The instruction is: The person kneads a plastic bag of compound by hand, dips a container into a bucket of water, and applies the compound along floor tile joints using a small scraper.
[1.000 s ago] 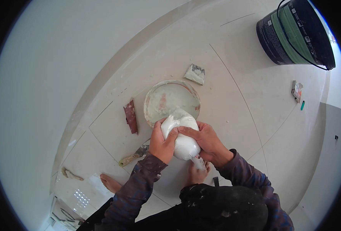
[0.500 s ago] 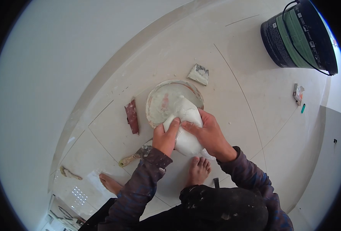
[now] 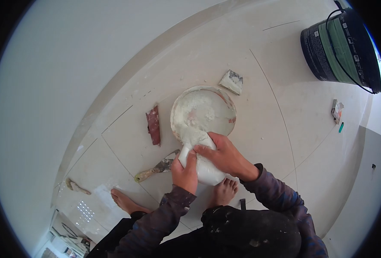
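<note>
A white plastic bag [image 3: 208, 169] is held between my two hands, tilted with its upper end over the rim of a round basin [image 3: 232, 112]. White powder [image 3: 195, 107] lies in the basin and at the bag's mouth. My left hand [image 3: 185, 171] grips the bag's left side, thumb on top. My right hand [image 3: 229, 155] is wrapped round its upper right side. Left of the basin lies a dark red scraper-like piece [image 3: 154, 125]. A putty knife [image 3: 156, 167] with a stained handle rests near my left hand. The fingers beneath the bag are hidden.
A dark bucket with a green band [image 3: 339, 49] stands at the upper right. A crusted square block [image 3: 231, 82] lies beside the basin. Farther right are a small box [image 3: 337, 111] and a green object [image 3: 341, 127]. My bare feet [image 3: 225, 192] are below the bag.
The bag's upper end has tipped left over the basin, and more white powder now lies in it. My hands have shifted with the bag. The whole scene has moved slightly right in view.
</note>
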`<state>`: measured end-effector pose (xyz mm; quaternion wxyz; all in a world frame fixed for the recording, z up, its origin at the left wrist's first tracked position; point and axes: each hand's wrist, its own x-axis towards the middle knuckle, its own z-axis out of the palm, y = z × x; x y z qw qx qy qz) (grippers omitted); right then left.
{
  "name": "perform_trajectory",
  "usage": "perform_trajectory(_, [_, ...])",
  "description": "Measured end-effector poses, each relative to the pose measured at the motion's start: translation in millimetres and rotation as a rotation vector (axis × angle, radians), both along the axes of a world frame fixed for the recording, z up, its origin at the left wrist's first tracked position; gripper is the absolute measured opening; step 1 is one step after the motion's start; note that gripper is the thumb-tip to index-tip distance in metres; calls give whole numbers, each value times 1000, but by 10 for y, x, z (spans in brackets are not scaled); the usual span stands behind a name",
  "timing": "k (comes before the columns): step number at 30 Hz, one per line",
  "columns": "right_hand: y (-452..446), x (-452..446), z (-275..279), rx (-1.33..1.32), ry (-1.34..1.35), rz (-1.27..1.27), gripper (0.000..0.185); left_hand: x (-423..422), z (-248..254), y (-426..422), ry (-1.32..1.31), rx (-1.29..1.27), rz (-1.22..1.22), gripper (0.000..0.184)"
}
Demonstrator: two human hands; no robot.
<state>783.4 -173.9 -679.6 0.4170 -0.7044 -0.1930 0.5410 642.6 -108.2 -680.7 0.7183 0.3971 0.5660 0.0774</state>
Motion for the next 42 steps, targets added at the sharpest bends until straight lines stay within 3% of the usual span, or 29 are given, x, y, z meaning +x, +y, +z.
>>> perform_trajectory(4, [-222,21,116,-28,15,-10,31,44,-22,-260,-10,-92,19,32])
perform_trajectory(9, [-345,236,338,-166,-159,-44,30,296,-95,-459,-8,-119,-11,34])
perform_trajectory(14, [-203,419,188,-44,-314,-80,30,557,-246,-291,-106,-52,36,35])
perform_trajectory(18, [-16,396,92,-31,-249,-41,30,500,-189,-95,-132,-76,141,35])
perform_trajectory(24, [-124,159,36,-71,-190,105,28,225,-153,-241,-9,-130,109,35])
perform_trajectory(30, [-158,342,172,-33,-313,-77,28,525,-263,-295,-67,-95,58,37])
perform_trajectory(37, [43,511,113,-65,-441,81,25,701,-269,-193,-151,-46,201,40])
perform_trajectory(42, [-87,590,159,-125,-608,116,24,773,-373,-335,-118,-84,119,40])
